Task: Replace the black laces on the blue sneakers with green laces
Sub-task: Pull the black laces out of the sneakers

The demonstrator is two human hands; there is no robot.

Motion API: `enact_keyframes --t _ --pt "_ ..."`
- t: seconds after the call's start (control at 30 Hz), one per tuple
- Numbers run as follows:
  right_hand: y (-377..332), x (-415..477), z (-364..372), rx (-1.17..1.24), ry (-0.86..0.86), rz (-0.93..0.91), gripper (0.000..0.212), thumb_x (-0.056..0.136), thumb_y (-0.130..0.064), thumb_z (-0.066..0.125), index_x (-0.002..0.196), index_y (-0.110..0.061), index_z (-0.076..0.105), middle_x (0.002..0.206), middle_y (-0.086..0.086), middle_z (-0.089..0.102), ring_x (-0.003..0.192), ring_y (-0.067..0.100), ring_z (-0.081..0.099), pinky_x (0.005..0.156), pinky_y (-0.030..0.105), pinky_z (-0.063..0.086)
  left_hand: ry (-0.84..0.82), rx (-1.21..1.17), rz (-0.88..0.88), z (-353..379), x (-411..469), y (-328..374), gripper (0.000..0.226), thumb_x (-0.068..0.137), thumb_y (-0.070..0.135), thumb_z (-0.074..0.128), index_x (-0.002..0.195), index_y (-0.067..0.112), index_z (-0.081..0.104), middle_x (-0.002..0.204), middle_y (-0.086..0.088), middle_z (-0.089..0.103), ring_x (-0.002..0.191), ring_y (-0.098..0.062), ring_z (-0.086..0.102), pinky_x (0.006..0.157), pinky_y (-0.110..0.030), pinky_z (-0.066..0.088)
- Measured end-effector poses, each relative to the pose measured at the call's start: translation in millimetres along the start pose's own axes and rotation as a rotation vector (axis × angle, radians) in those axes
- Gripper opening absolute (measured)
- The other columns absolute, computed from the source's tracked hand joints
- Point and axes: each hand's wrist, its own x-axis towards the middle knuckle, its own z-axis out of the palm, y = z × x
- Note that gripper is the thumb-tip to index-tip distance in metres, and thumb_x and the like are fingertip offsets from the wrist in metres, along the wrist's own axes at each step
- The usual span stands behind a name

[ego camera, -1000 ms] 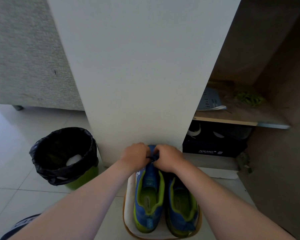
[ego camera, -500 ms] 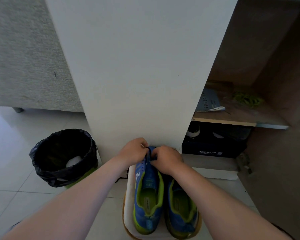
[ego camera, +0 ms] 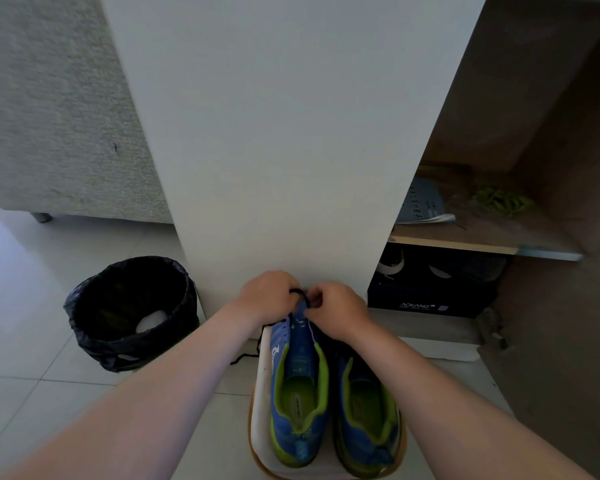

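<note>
Two blue sneakers with lime-green lining (ego camera: 300, 386) side by side on a white stool with a tan rim (ego camera: 261, 403), toes toward a white cabinet panel (ego camera: 274, 133). Left hand (ego camera: 267, 296) and right hand (ego camera: 336, 308) closed at the left shoe's toe end — both pinching thin black lace (ego camera: 300, 293). Loose lace trailing over the stool's left edge. Bundle of green laces (ego camera: 499, 199) well apart on the wooden shelf (ego camera: 482, 237). Black-lined waste bin (ego camera: 129, 310) on the left floor.

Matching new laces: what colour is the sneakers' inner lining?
Lime green lining inside the blue sneakers, head view.
</note>
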Motion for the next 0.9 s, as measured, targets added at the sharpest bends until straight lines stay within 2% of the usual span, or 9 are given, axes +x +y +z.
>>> enact_keyframes --t 0.1,0.23,0.37,0.43,0.53,0.6,0.7,0.8,0.9 --pt "2.2 -2.5 3.8 -0.071 -0.103 0.008 0.019 0.084 -0.031 0.072 0.101 -0.02 0.072 0.105 -0.002 0.072 0.096 0.019 0.066 0.073 0.03 0.053 -0.031 -0.166 -0.046 -3.4 -0.7 1.7 0.022 0.087 0.017 0.05 0.091 0.018 0.072 0.093 0.002 0.068 0.088 -0.018 0.061 0.078 -0.035 0.053" --pt "1.6 -2.1 2.7 -0.074 -0.114 0.007 0.022 0.085 -0.028 0.072 0.106 -0.024 0.072 0.112 -0.003 0.071 0.1 0.018 0.064 0.07 0.024 0.042 -0.148 -0.463 -0.249 -8.5 -1.8 7.8 0.018 0.091 0.012 0.053 0.097 0.001 0.066 0.093 -0.007 0.06 0.085 -0.021 0.055 0.068 -0.031 0.042" --pt "2.4 -0.1 1.7 -0.097 -0.141 0.053 0.029 0.083 -0.021 0.07 0.112 -0.027 0.071 0.118 -0.005 0.07 0.107 0.018 0.064 0.079 0.025 0.05 0.036 -1.001 -0.572 -14.7 0.0 8.9 0.024 0.093 0.01 0.041 0.074 0.01 0.057 0.083 -0.004 0.058 0.069 -0.02 0.054 0.06 -0.026 0.037" --pt "3.8 0.6 1.8 -0.086 -0.153 0.054 0.032 0.084 -0.02 0.07 0.115 -0.027 0.07 0.121 -0.006 0.069 0.108 0.017 0.063 0.081 0.025 0.05 0.109 -1.091 -0.633 -16.7 -0.7 4.0 0.025 0.091 0.011 0.038 0.072 0.012 0.054 0.079 -0.002 0.059 0.065 -0.02 0.053 0.058 -0.026 0.035" --pt "4.6 1.0 4.4 -0.069 -0.156 0.03 0.03 0.086 -0.019 0.068 0.115 -0.026 0.071 0.121 -0.006 0.068 0.108 0.016 0.063 0.081 0.023 0.05 0.044 -0.753 -0.507 -13.5 -3.4 -0.7 0.02 0.089 0.02 0.046 0.084 0.011 0.063 0.101 -0.006 0.067 0.076 -0.022 0.06 0.065 -0.028 0.041" --pt "4.3 0.6 7.2 -0.089 -0.152 0.024 0.025 0.087 -0.018 0.067 0.11 -0.023 0.074 0.116 -0.006 0.071 0.105 0.016 0.065 0.08 0.023 0.051 0.005 -0.483 -0.393 -6.4 -2.8 -2.8 0.029 0.089 0.026 0.048 0.109 0.012 0.064 0.118 -0.008 0.065 0.093 -0.025 0.062 0.076 -0.03 0.044" --pt "4.2 0.8 9.5 -0.089 -0.136 0.032 0.023 0.088 -0.018 0.066 0.107 -0.025 0.076 0.114 -0.006 0.072 0.102 0.015 0.065 0.077 0.02 0.048 0.114 -0.034 -0.117 -1.8 -4.6 0.8 0.057 0.086 0.021 0.054 0.142 0.025 0.044 0.136 -0.001 0.052 0.123 -0.023 0.051 0.097 -0.033 0.045" --pt "3.2 1.8 10.9 -0.1 -0.134 0.03 0.023 0.087 -0.018 0.064 0.104 -0.027 0.076 0.11 -0.004 0.072 0.102 0.019 0.066 0.071 0.02 0.042 0.013 -0.017 0.152 0.9 -7.6 9.0 0.042 0.084 0.024 0.051 0.124 0.028 0.062 0.121 0.001 0.06 0.115 -0.019 0.056 0.094 -0.033 0.047" --pt "2.7 3.3 12.7 -0.139 -0.132 0.037 0.02 0.084 -0.018 0.063 0.095 -0.026 0.078 0.097 0.0 0.074 0.09 0.023 0.068 0.065 0.024 0.045 -0.094 0.23 0.144 10.2 -7.1 10.0 0.023 0.086 0.028 0.052 0.101 0.028 0.07 0.101 -0.001 0.069 0.098 -0.024 0.063 0.08 -0.035 0.054"
